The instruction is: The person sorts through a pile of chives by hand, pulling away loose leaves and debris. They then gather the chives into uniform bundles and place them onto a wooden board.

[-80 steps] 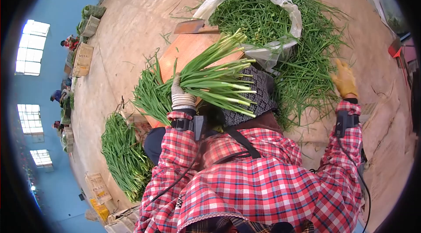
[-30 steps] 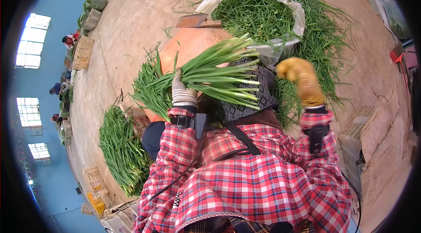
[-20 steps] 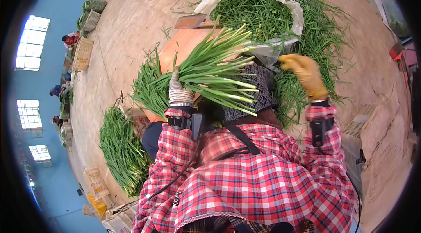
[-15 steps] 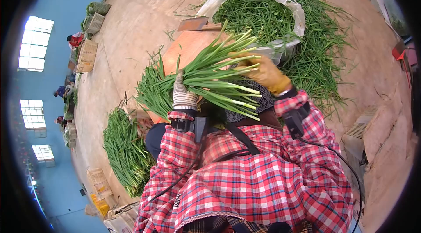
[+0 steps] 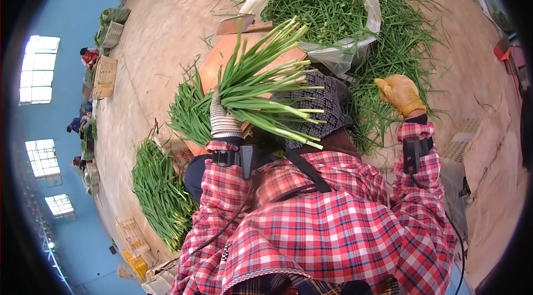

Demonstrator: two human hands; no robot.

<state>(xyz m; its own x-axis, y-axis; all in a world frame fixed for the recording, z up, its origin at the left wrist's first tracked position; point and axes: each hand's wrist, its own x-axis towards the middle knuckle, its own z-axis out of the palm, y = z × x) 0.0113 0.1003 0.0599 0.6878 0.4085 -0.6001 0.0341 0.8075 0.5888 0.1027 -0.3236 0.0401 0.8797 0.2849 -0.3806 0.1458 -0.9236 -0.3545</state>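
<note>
**Lead:** State the latest change.

**Second:** The right hand, in a yellow glove (image 5: 401,95), is no longer at the pale stalk ends, where it was half a second earlier. It is now well apart from them, by the loose heap of cut green leaves (image 5: 405,34) at the person's right.

**Lead:** Consequence for the work?

**Second:** In my judgement, sorting of the stalk ends is interrupted, not complete. The long bunch of green stalks with pale ends (image 5: 247,95) depends on one hand, and those ends stand fanned and uneven.

**Lead:** Grip on each side?

**Second:** The left hand, in a white knitted glove (image 5: 223,120), is clasped around the bunch; its fingers are mostly hidden. The right hand's fingers are curled in. Whether they pinch a leaf, I cannot tell.

**Lead:** Position of the bunch?

**Second:** In front of the person, over the flat orange board (image 5: 219,64) and the dark patterned cloth (image 5: 330,98) on the lap.

**Lead:** Orientation?

**Second:** Its long axis runs crosswise before the body. Pale ends point to the person's right, the upper ones slanting forward and away; the leafy ends trail left. Where they meet other leaves there is unclear.
</note>
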